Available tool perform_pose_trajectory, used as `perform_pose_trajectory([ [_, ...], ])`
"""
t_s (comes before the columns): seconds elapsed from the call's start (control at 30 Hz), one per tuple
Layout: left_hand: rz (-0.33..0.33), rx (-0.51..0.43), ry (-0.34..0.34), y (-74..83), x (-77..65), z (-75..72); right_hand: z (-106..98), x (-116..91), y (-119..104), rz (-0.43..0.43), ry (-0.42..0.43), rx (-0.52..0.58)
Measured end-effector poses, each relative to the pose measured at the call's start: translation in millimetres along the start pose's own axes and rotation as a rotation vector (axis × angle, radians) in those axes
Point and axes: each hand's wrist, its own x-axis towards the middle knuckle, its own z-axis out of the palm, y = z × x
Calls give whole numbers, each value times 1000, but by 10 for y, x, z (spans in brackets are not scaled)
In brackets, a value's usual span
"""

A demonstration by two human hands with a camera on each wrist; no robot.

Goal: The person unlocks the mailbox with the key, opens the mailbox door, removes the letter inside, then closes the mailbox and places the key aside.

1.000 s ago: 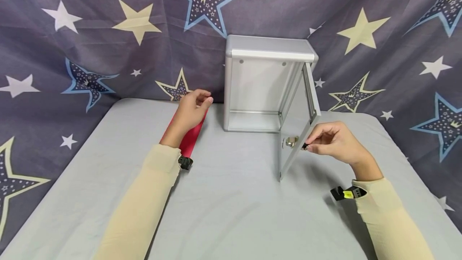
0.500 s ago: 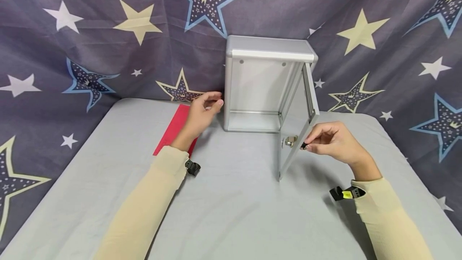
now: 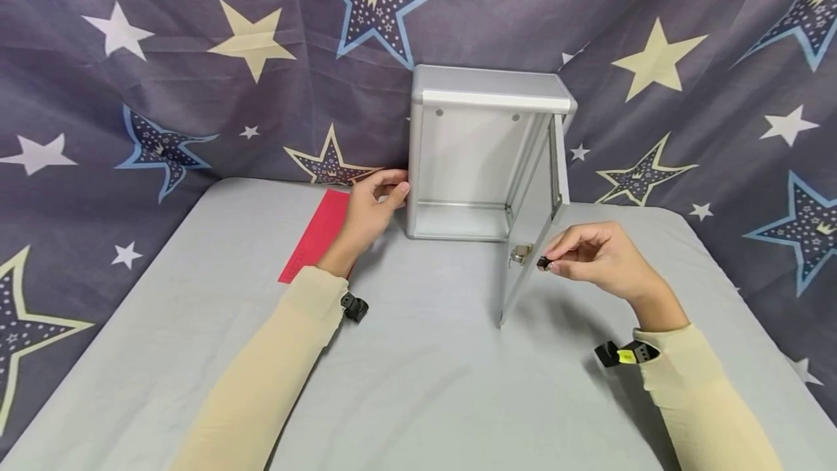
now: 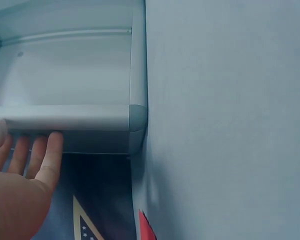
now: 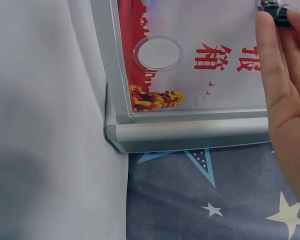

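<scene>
Black-topped metal key [image 3: 544, 263] sits pinched in the right hand [image 3: 606, 262], at the silver-framed hinged door [image 3: 532, 213]. The left hand [image 3: 370, 214], fingers extended, touches the silver metal box [image 3: 471, 158] standing between both hands: probably light, stiff, smooth-sided, best steadied by its frame edges; the door likely swings easily. Flat red paper [image 3: 317, 235] lies left of the left hand.

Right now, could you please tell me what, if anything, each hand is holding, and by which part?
The right hand pinches what looks like a key by its black head. The left hand only touches the side of the box.
</scene>
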Motion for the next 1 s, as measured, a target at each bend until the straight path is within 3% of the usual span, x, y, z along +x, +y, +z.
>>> perform_pose_trajectory([
  [0.7,23,29,-2,3,-7,-4,190,76,-48,17,67,-67],
  [0.8,15,25,0,57,-19,2,241,101,-61,28,85,-94],
  [1.0,-9,32,-6,327,-105,19,343,146,-60,23,111,-76],
])
